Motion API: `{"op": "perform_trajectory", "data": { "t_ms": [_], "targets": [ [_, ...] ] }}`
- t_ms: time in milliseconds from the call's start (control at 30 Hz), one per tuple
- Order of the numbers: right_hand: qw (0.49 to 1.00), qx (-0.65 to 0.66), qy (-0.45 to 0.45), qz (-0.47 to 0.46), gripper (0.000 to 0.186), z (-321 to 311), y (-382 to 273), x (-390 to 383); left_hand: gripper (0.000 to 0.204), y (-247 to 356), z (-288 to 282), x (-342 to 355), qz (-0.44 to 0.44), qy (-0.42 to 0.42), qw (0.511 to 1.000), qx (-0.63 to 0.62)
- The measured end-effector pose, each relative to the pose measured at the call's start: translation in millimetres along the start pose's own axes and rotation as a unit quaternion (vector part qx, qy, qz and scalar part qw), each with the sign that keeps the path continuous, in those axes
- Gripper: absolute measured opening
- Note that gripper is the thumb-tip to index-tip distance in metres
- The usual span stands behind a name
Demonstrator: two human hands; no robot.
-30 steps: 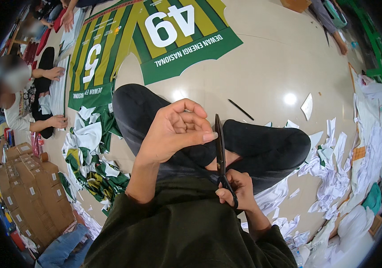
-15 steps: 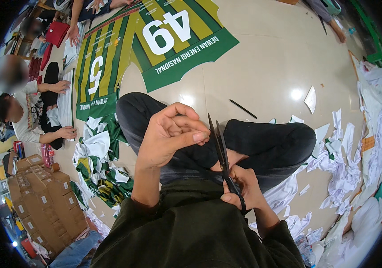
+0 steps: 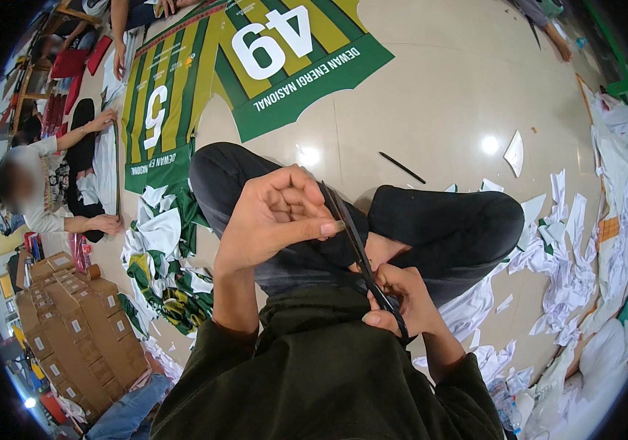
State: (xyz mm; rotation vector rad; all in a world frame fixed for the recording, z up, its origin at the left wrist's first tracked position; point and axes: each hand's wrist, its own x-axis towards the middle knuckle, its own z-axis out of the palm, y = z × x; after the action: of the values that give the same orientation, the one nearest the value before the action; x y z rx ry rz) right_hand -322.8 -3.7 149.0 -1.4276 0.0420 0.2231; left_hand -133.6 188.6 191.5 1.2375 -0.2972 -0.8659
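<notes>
My right hand (image 3: pixel 409 297) grips the handles of a pair of dark scissors (image 3: pixel 358 249) above my crossed legs. The long blades point up and away, close together. My left hand (image 3: pixel 274 220) is raised beside the blades with its fingers curled in. Its thumb tip and fingertips meet right by the blade; whether they touch it or pinch something tiny, I cannot make out. Beyond my knees, a green and yellow striped jersey panel (image 3: pixel 292 95) with white numerals lies flat on the floor, next to a second such panel (image 3: pixel 156 121).
A heap of green and white fabric scraps (image 3: pixel 163 257) lies at my left. White cloth strips (image 3: pixel 556 257) cover the floor at right. A thin black stick-like item (image 3: pixel 402 167) rests ahead. Cardboard boxes (image 3: pixel 79 334) stand at lower left. A co-worker (image 3: pixel 35 183) handles white fabric at left.
The scissor blades have come closer together and their tips have swung left, toward my left hand. The co-worker's upper hand has shifted along the white fabric.
</notes>
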Motion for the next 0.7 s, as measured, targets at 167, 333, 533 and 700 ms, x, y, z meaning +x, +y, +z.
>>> {"op": "perform_trajectory", "data": {
  "t_ms": [167,333,533,700],
  "targets": [
    [1.000,0.015,-0.002,-0.001,0.042,0.9,-0.6,1.1,0.032,-0.4,-0.2,1.4,0.003,-0.002,1.000,0.001],
    [1.000,0.009,-0.018,0.008,0.042,1.0,2.0,0.1,0.034,-4.6,-3.1,2.5,0.002,-0.008,1.000,-0.008],
    [0.998,0.056,-0.027,0.008,0.041,1.9,2.0,-0.4,0.036,2.0,-3.0,-0.9,-0.002,-0.026,1.000,-0.011],
    [0.998,0.061,-0.030,0.014,0.041,1.2,-3.9,1.8,0.036,-0.6,-2.8,-0.9,0.005,-0.023,1.000,-0.018]
  ]
}}
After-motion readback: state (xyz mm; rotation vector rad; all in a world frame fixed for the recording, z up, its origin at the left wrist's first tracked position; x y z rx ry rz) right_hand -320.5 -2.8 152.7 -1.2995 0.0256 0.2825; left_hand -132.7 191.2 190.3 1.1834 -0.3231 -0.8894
